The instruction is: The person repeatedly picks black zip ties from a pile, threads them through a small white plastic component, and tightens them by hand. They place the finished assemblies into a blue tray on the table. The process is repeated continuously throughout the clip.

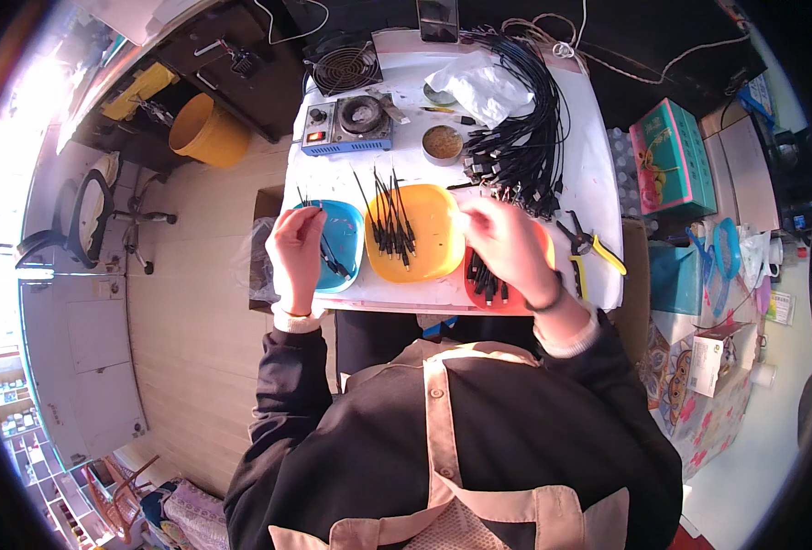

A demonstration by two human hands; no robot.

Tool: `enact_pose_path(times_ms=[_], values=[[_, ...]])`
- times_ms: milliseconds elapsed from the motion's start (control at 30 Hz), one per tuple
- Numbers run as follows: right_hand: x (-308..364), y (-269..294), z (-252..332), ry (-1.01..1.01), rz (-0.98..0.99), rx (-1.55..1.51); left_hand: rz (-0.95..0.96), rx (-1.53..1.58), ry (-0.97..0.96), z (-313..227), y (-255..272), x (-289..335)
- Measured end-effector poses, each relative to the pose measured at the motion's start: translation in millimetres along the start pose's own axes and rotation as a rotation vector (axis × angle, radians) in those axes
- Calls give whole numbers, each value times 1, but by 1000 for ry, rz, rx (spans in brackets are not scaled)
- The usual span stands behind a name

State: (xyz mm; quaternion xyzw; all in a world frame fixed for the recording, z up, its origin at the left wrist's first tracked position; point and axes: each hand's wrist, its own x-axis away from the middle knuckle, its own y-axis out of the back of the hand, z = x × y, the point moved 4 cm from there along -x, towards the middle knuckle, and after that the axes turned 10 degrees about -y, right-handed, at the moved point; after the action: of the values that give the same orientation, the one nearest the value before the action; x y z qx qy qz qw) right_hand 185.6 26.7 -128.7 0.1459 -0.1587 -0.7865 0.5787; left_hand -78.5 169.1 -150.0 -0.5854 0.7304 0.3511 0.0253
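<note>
My left hand [296, 252] is raised at the left rim of a blue tray [342, 227], thumb and fingers pinched around a tiny dark tip I cannot make out. My right hand [509, 240] hovers over a red tray [519, 299], its fingers closed near the right rim of a yellow tray [435, 225]. Glare hides what, if anything, those fingers hold. Short black cables [393, 231] with plugs lie in the yellow tray. More black cables [336, 264] sit in the blue tray, and other plugs [488, 288] show in the red one.
Behind the trays stand a solder pot [364, 115], a round tin [442, 143] and a fan [344, 70]. A thick bundle of black cables [527, 128] spreads beside a white cloth [485, 87]. Yellow-handled pliers [606, 254] lie at right. A yellow bucket [208, 131] stands off left.
</note>
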Motion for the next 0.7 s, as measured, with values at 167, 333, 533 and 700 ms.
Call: enact_pose_path(times_ms=[167,333,533,700], values=[[-62,-66,-10,-7,-13,200,-192,376,-31,-6,13,-4],[-75,-87,-31,-159,18,219,-356,698,13,-25,23,-13],[-45,-57,23,-23,-90,100,-164,1079,230,-65,16,-4],[30,-36,75,-230,269,-260,-3,1218,372,-108,-10,26]])
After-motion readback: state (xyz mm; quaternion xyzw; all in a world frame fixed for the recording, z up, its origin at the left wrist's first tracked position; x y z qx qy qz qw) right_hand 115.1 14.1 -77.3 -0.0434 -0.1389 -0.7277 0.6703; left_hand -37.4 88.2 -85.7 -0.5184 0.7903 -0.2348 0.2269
